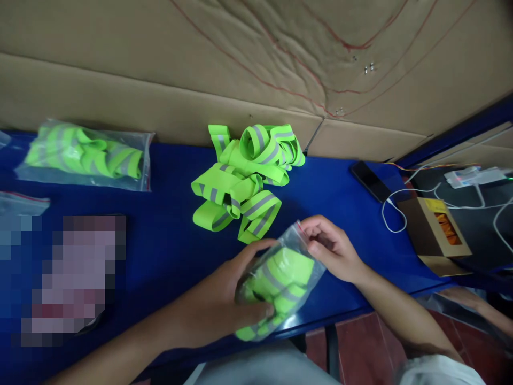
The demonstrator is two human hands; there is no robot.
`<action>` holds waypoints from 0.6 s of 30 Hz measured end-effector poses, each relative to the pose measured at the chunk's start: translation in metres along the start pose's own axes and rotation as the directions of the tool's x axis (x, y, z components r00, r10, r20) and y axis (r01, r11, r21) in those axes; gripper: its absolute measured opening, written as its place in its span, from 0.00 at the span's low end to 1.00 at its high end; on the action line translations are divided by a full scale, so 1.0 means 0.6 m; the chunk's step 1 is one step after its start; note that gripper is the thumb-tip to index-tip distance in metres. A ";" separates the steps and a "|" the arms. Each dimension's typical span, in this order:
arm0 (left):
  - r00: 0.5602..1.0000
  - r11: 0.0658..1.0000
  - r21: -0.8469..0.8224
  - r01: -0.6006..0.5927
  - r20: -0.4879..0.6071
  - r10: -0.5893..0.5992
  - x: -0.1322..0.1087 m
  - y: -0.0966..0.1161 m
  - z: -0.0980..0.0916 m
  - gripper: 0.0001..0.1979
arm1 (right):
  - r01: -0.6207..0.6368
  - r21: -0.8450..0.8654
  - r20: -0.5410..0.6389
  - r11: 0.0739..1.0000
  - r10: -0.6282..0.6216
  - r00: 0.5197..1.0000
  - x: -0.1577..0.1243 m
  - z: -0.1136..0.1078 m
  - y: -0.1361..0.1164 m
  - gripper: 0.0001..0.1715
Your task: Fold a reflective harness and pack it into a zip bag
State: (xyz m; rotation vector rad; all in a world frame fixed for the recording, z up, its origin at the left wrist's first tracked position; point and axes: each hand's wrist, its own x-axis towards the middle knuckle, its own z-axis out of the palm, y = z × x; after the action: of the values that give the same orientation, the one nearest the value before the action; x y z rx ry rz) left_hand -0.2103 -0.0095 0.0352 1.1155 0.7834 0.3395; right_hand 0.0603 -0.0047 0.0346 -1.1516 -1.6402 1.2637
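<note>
A clear zip-lock bag (286, 283) with neon-green reflective straps inside is tilted above the table's front edge. My left hand (236, 294) wraps around the bag's left side, its thumb across the front. At the bag's top corner, by the red zip line, the fingers of my right hand (334, 248) pinch the plastic. Just beyond the bag lies a loose heap of green straps with grey reflective stripes (248, 182). Another bag of green straps (86, 155) lies at the back left.
A cardboard wall (160, 91) closes off the back of the blue table (168, 224). On the right are a black phone (371, 182) with a white cable and an open cardboard box (430, 230). A blurred-out flat object (76, 272) lies left. Someone's arm (476, 305) shows lower right.
</note>
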 end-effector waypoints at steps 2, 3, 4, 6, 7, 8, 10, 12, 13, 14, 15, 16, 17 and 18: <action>0.998 0.997 -0.075 -0.014 -0.063 0.009 0.002 0.009 -0.008 0.42 | 0.021 -0.046 -0.011 0.999 -0.022 1.000 0.005 -0.011 0.005 0.17; 0.995 0.994 -0.108 -0.036 -0.095 0.026 0.004 0.013 -0.011 0.42 | 0.018 -0.066 -0.039 0.998 -0.021 0.999 0.007 -0.014 0.007 0.15; 0.992 0.990 -0.130 -0.056 -0.117 0.041 0.006 0.015 -0.013 0.42 | 0.013 -0.078 -0.072 0.997 -0.019 0.997 0.008 -0.015 0.010 0.13; 0.990 0.985 -0.154 -0.077 -0.128 0.057 0.010 0.016 -0.013 0.42 | 0.016 -0.062 -0.128 0.998 -0.024 0.991 0.009 -0.014 0.014 0.13; 0.990 0.983 -0.165 -0.085 -0.125 0.065 0.012 0.014 -0.012 0.41 | 0.020 -0.039 -0.143 0.999 -0.025 0.989 0.009 -0.012 0.015 0.13; 0.990 0.979 -0.178 -0.095 -0.121 0.074 0.013 0.010 -0.009 0.40 | 0.020 -0.011 -0.153 1.000 -0.022 0.988 0.009 -0.011 0.015 0.13; 0.988 0.974 -0.191 -0.118 -0.124 0.095 0.014 0.002 -0.004 0.39 | 0.006 0.050 -0.156 0.999 0.002 0.988 0.009 -0.009 0.014 0.14; 0.984 0.976 -0.172 -0.133 -0.144 0.109 0.016 -0.006 0.001 0.38 | -0.019 0.087 -0.138 0.996 0.031 0.990 0.010 -0.010 0.012 0.14; 0.981 0.978 -0.151 -0.141 -0.157 0.117 0.017 -0.008 0.002 0.38 | -0.028 0.095 -0.128 0.995 0.041 0.991 0.010 -0.011 0.011 0.14; 0.977 0.981 -0.119 -0.151 -0.169 0.130 0.017 -0.009 0.002 0.37 | -0.037 0.100 -0.120 0.994 0.049 0.992 0.011 -0.012 0.012 0.14; 0.971 0.983 -0.071 -0.170 -0.181 0.155 0.016 -0.009 0.000 0.37 | -0.044 0.106 -0.114 0.993 0.056 0.992 0.012 -0.014 0.014 0.15; 0.960 0.980 0.002 -0.199 -0.198 0.195 0.014 -0.007 -0.003 0.36 | -0.047 0.117 -0.113 0.992 0.061 0.992 0.013 -0.016 0.017 0.16; 0.939 0.965 0.111 -0.239 -0.225 0.259 0.009 -0.002 -0.007 0.34 | -0.049 0.136 -0.115 0.989 0.065 0.991 0.014 -0.018 0.020 0.18; 0.900 0.920 0.264 -0.289 -0.255 0.355 0.002 0.004 -0.013 0.32 | -0.049 0.159 -0.119 0.986 0.068 0.990 0.015 -0.020 0.025 0.20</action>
State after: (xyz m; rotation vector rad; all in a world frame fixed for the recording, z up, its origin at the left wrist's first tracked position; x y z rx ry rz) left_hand -0.2148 -0.0026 0.0353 1.4302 0.9165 0.7304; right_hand 0.0718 0.0089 0.0232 -1.1656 -1.4005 1.3055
